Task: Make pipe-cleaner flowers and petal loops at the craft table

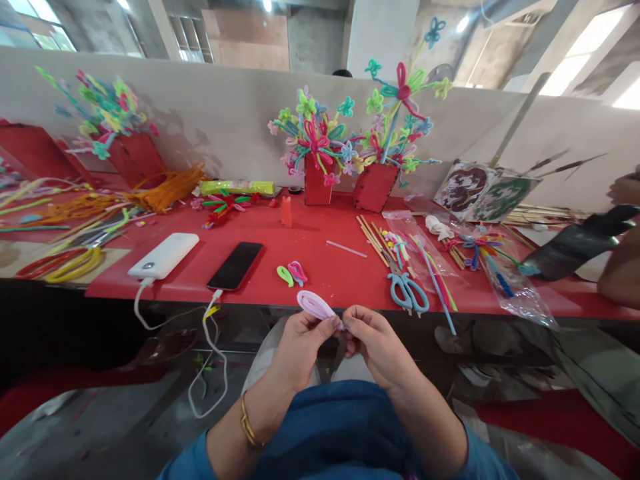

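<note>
Behind hands (345, 337): flower-filled red boxes (375, 187)

Long red table (325, 267): spans the scene left to right, its near edge lined with a dark strip. White partition wall (225, 113): set along the far side of the table, plain, marked by soft shadows. Concrete pillar (383, 33): seen beyond the partition, pale grey. Windows (40, 27): placed far left, daylight admitted. Ceiling lights (463, 23): lit at far right, with bright skylit panels beside them. Grey floor (125, 413): seen beneath the table, left, near.
</note>
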The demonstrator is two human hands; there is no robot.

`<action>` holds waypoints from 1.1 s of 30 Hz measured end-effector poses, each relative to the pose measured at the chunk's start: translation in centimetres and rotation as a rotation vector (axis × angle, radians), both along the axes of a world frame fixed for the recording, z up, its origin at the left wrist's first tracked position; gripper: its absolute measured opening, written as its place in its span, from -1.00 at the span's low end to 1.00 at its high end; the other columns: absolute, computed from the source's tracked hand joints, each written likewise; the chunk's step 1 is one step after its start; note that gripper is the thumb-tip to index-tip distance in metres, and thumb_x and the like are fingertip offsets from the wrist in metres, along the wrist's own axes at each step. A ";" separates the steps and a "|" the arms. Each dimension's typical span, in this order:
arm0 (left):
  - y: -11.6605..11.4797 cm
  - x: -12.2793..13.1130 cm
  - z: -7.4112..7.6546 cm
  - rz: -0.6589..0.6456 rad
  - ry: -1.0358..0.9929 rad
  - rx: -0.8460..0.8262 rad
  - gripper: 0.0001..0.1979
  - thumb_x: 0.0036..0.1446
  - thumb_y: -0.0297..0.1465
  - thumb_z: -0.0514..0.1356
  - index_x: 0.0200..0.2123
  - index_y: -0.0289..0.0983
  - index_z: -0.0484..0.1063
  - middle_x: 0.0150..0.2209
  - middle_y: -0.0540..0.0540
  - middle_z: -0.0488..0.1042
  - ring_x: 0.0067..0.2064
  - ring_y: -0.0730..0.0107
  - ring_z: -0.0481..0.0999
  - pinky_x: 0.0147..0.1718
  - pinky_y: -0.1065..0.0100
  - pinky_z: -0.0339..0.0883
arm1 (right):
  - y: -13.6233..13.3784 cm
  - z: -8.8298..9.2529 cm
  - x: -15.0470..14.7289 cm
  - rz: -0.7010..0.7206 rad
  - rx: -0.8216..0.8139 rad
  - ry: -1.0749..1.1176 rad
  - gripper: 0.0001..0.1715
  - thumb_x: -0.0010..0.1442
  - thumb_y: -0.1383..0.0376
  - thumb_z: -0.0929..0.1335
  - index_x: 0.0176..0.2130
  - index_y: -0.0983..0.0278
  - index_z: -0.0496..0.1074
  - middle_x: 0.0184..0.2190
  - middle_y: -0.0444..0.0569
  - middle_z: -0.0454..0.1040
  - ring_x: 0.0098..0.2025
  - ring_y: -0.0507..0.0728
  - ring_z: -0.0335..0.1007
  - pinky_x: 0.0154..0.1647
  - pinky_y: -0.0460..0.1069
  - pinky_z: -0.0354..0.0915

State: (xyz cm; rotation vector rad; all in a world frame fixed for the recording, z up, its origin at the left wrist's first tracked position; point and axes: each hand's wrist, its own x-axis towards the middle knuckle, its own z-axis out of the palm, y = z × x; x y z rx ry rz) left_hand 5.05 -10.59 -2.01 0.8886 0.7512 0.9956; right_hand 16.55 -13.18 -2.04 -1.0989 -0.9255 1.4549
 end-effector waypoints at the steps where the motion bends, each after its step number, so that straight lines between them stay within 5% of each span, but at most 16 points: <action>1: 0.0 0.2 0.1 0.008 -0.028 -0.030 -0.90 -0.15 -0.43 0.23 -0.59 -0.34 0.40 -0.62 0.00 0.39 -0.55 0.50 0.33 -0.51 0.43 0.22 | 0.0 -0.1 -0.2 -0.010 -0.006 0.049 -0.82 0.00 0.25 0.25 -0.54 0.28 0.17 -0.66 -0.23 0.19 -0.70 -0.10 0.05 -0.66 -0.16 0.10; 4: 0.0 0.8 0.2 0.045 -0.090 -0.119 -0.90 -0.17 -0.43 0.25 -0.57 -0.35 0.40 -0.62 0.01 0.38 -0.57 0.53 0.32 -0.54 0.44 0.21 | 0.1 -0.4 -0.6 -0.128 0.087 -0.008 -0.89 0.02 0.27 0.27 -0.46 0.27 0.22 -0.60 -0.21 0.24 -0.64 -0.08 0.13 -0.63 -0.16 0.13; 12: 0.3 0.8 0.7 0.103 -0.205 -0.236 -0.91 -0.18 -0.47 0.26 -0.53 -0.36 0.41 -0.57 0.00 0.41 -0.53 0.58 0.34 -0.49 0.52 0.24 | 0.3 -0.9 0.1 -0.304 0.728 -0.802 -0.84 0.10 0.42 0.21 -0.37 0.27 0.35 -0.42 -0.04 0.37 -0.35 0.03 0.30 -0.32 -0.06 0.26; 20: -0.2 1.2 1.3 0.160 -0.229 -0.242 -0.92 -0.19 -0.47 0.27 -0.54 -0.33 0.41 -0.54 0.02 0.42 -0.49 0.59 0.34 -0.47 0.54 0.22 | 0.7 -1.3 0.2 -0.433 0.783 -0.969 -0.86 0.09 0.39 0.23 -0.43 0.27 0.36 -0.50 -0.04 0.38 -0.42 0.04 0.29 -0.40 -0.06 0.24; 25: -0.2 1.4 0.7 0.203 -0.161 -0.069 -0.95 -0.14 -0.45 0.24 -0.51 -0.31 0.42 -0.53 0.02 0.42 -0.44 0.51 0.36 -0.39 0.47 0.23 | 0.6 -0.6 -0.3 -0.347 0.511 -0.731 -0.83 0.09 0.30 0.23 -0.51 0.27 0.28 -0.59 -0.13 0.27 -0.52 0.00 0.19 -0.48 -0.09 0.16; 33: 0.2 -0.4 0.9 0.054 0.130 0.342 -0.91 -0.10 -0.46 0.21 -0.59 -0.32 0.41 -0.52 -0.02 0.35 -0.46 0.46 0.32 -0.46 0.43 0.20 | -0.7 0.2 -0.3 0.143 -0.072 0.353 -0.76 -0.03 0.19 0.32 -0.52 0.29 0.22 -0.65 -0.23 0.10 -0.66 -0.09 0.01 -0.63 -0.14 0.12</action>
